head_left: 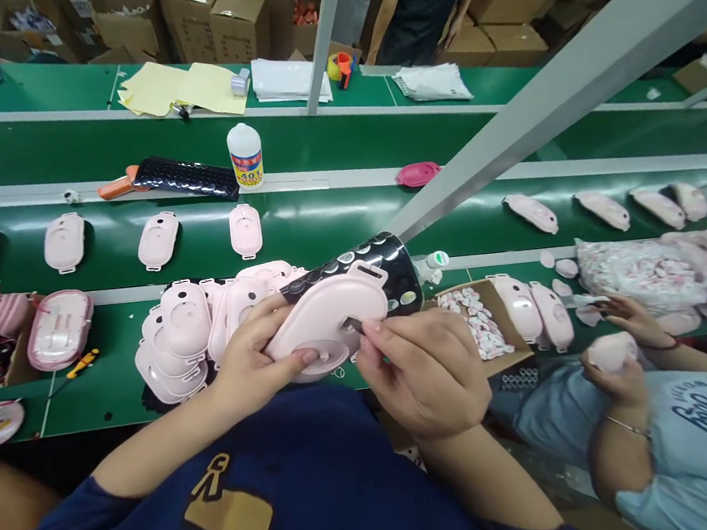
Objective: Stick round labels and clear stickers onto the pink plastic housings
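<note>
A pale pink oval plastic cover (317, 310) is tilted up in front of my chest, with my left hand (253, 354) closed around its left end, thumb on its face. My right hand (429, 370) pinches a small black piece (353, 325) against the cover's face, over or beside a small opening. Just behind the cover is a curled black sheet (400, 265) dotted with round clear discs; whether my left fingers also hold it is hidden. A heap of similar pink covers (184, 319) lies to the left of my hands.
A glue bottle (247, 159) and another black sheet (186, 177) stand beyond the belt, which carries spaced pink covers (159, 240). A grey post (532, 106) slants across the right. Beside a box of small parts (484, 319), a co-worker's hands (622, 364) hold a pink part.
</note>
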Action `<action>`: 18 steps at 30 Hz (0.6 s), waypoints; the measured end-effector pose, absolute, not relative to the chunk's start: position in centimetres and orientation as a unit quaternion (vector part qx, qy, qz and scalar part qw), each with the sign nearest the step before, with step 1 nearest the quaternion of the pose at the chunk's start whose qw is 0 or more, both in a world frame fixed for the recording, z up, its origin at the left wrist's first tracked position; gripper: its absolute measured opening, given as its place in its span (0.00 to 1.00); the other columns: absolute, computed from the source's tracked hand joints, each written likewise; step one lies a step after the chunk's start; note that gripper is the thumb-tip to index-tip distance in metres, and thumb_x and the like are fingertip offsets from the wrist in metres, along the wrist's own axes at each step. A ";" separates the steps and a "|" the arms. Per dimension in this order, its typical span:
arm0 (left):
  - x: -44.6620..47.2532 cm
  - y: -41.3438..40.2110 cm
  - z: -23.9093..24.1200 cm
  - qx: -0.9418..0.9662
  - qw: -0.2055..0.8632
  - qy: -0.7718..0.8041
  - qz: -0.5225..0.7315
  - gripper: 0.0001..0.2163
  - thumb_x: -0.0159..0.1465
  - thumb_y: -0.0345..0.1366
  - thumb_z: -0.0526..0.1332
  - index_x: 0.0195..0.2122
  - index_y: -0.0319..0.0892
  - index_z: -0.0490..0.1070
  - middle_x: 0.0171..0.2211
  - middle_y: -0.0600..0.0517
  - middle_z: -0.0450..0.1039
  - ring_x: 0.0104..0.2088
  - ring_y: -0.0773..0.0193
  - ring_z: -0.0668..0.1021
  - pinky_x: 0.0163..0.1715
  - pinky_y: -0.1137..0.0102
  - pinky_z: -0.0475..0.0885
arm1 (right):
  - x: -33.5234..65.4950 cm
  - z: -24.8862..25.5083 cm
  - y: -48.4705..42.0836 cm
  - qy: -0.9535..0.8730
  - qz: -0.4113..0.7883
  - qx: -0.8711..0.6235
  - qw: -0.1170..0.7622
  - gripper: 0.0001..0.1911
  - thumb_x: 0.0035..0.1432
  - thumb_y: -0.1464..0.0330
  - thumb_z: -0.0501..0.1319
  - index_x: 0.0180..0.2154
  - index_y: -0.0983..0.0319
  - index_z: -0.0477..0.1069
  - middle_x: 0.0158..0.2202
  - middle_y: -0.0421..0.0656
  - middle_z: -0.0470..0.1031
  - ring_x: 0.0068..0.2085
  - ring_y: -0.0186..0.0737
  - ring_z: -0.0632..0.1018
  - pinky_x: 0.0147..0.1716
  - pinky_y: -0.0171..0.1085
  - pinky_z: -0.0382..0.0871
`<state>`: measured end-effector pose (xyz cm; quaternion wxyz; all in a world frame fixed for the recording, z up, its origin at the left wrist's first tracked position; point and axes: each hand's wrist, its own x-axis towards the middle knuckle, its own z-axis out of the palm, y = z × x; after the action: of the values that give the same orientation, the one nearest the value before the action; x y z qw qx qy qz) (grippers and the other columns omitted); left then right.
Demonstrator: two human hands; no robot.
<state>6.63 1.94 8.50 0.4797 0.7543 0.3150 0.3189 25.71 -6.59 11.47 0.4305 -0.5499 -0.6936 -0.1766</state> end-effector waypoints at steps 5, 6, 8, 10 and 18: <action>6.7 1.8 8.8 0.762 0.473 0.317 0.308 0.16 0.63 0.45 0.68 0.49 0.43 0.79 0.46 0.46 0.75 0.45 0.55 0.78 0.48 0.60 0.76 | 25.6 11.3 -6.5 -0.688 -0.224 -0.523 0.450 0.12 0.55 0.77 0.67 0.40 0.58 0.75 0.28 0.40 0.77 0.29 0.38 0.75 0.30 0.40 0.72; 6.7 1.8 8.9 0.762 0.473 0.317 0.308 0.16 0.63 0.45 0.68 0.49 0.43 0.78 0.46 0.46 0.75 0.45 0.55 0.78 0.47 0.60 0.77 | 25.7 11.3 -6.5 -0.688 -0.234 -0.517 0.452 0.11 0.55 0.77 0.67 0.39 0.58 0.75 0.28 0.40 0.76 0.29 0.38 0.75 0.29 0.40 0.71; 6.7 1.7 9.0 0.765 0.470 0.314 0.309 0.16 0.63 0.45 0.67 0.49 0.43 0.78 0.45 0.46 0.75 0.44 0.55 0.78 0.47 0.60 0.77 | 25.7 11.2 -6.6 -0.689 -0.248 -0.506 0.456 0.11 0.54 0.77 0.68 0.38 0.58 0.75 0.27 0.40 0.76 0.28 0.37 0.75 0.28 0.40 0.71; 6.8 1.7 9.1 0.768 0.467 0.310 0.310 0.16 0.63 0.45 0.67 0.48 0.43 0.79 0.45 0.46 0.75 0.43 0.56 0.78 0.47 0.60 0.77 | 25.8 11.1 -6.7 -0.688 -0.256 -0.503 0.456 0.10 0.54 0.77 0.68 0.38 0.59 0.75 0.27 0.40 0.76 0.29 0.38 0.75 0.28 0.39 0.71; 6.8 1.7 9.0 0.780 0.451 0.303 0.312 0.16 0.63 0.46 0.67 0.48 0.43 0.78 0.45 0.45 0.75 0.43 0.55 0.78 0.47 0.60 0.77 | 25.7 11.0 -6.8 -0.686 -0.269 -0.509 0.446 0.11 0.53 0.77 0.68 0.38 0.60 0.75 0.26 0.40 0.75 0.28 0.38 0.74 0.27 0.40 0.69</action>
<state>6.83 1.70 8.96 0.4512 0.7796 0.3026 0.3117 25.68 -6.81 11.03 0.4458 -0.5085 -0.6860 -0.2686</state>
